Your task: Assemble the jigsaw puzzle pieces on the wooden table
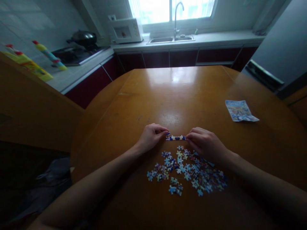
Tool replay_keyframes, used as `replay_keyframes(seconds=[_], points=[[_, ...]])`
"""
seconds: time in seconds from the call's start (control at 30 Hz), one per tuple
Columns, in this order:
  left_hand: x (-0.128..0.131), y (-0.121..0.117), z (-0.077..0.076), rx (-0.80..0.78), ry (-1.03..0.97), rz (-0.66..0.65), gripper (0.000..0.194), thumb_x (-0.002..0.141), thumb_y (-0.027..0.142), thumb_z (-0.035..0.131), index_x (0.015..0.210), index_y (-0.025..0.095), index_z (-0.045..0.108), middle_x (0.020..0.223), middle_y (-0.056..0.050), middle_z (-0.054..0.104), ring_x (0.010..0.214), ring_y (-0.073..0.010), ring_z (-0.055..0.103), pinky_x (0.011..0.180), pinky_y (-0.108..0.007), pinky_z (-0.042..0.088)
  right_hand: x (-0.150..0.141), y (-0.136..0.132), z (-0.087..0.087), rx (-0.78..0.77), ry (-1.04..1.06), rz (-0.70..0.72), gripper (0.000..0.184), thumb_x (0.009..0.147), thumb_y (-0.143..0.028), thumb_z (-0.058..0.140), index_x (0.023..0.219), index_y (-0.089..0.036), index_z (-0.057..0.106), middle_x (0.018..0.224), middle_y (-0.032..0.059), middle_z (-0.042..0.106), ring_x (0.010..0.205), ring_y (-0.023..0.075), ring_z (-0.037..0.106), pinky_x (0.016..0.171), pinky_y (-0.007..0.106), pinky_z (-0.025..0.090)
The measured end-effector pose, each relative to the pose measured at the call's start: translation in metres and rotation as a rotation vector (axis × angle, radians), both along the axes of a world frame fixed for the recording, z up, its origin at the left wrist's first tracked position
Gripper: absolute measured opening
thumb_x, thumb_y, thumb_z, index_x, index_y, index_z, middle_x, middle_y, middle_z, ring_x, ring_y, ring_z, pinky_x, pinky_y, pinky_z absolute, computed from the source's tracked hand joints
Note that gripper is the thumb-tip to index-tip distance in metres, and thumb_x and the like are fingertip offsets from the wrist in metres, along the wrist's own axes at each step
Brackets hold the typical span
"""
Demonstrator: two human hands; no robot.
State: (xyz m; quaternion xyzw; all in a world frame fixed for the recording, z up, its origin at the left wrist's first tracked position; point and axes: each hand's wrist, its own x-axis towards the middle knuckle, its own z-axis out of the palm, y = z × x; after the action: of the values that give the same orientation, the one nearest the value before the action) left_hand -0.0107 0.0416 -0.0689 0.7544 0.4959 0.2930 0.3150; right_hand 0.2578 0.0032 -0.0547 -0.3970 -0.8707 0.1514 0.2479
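A short strip of joined jigsaw puzzle pieces (177,138) lies on the wooden table between my hands. My left hand (153,135) pinches a small dark blue puzzle piece (167,134) just above the strip's left end. At the other end, the closed fingers of my right hand (203,142) touch the strip's right tip. Nearer to me, a loose heap of puzzle pieces (192,169), mostly light blue with some dark blue and yellow, spreads over the table. Part of that heap is hidden under my right hand.
A creased picture sheet (240,111) lies on the table (148,95) at the right. Beyond the table are a sink (160,40), a microwave (127,30) and a wok (83,37) on a stove. Yellow bottles (49,55) stand at the left, a fridge (280,48) at the right.
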Motion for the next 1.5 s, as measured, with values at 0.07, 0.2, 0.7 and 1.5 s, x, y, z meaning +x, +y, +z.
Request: replay_keyframes(seconds=[0.07,0.2,0.7,1.5], points=[[0.0,0.0,-0.001,0.002,0.014,-0.002,0.011,0.088,0.027,0.073,0.09,0.021,0.081,0.082,-0.006,0.076,0.078,-0.0195,0.064,0.073,-0.033,0.048,-0.001,0.0,0.0,-0.003,0.0,-0.002,0.019,0.098,-0.021,0.053,0.087,-0.018,0.068,0.086,0.0068,0.067,0.08,0.0185,0.06,0.073,0.032,0.048],[0.0,-0.001,-0.001,0.021,0.043,-0.018,0.01,0.089,0.026,0.072,0.089,0.022,0.081,0.082,-0.005,0.076,0.078,-0.0198,0.063,0.074,-0.034,0.048,-0.002,-0.001,0.0,-0.011,0.007,0.004,0.019,0.097,-0.02,0.053,0.088,-0.017,0.068,0.085,0.0068,0.067,0.08,0.0184,0.06,0.073,0.032,0.047],[0.0,0.0,0.001,0.069,0.055,-0.011,0.013,0.091,0.024,0.069,0.099,0.018,0.078,0.085,-0.005,0.07,0.072,-0.0147,0.06,0.067,-0.029,0.049,-0.002,-0.001,0.0,-0.017,0.009,0.009,0.022,0.099,-0.022,0.051,0.088,-0.017,0.069,0.086,0.0078,0.067,0.08,0.0185,0.06,0.073,0.033,0.048],[-0.01,-0.009,0.015,0.036,0.218,-0.198,0.027,0.081,0.032,0.08,0.106,0.024,0.075,0.1,-0.006,0.066,0.084,-0.0183,0.062,0.078,-0.033,0.053,0.016,0.011,-0.001,-0.077,-0.1,-0.122,0.012,0.09,-0.025,0.067,0.1,-0.022,0.072,0.1,0.0091,0.068,0.091,0.0231,0.062,0.077,0.038,0.052]])
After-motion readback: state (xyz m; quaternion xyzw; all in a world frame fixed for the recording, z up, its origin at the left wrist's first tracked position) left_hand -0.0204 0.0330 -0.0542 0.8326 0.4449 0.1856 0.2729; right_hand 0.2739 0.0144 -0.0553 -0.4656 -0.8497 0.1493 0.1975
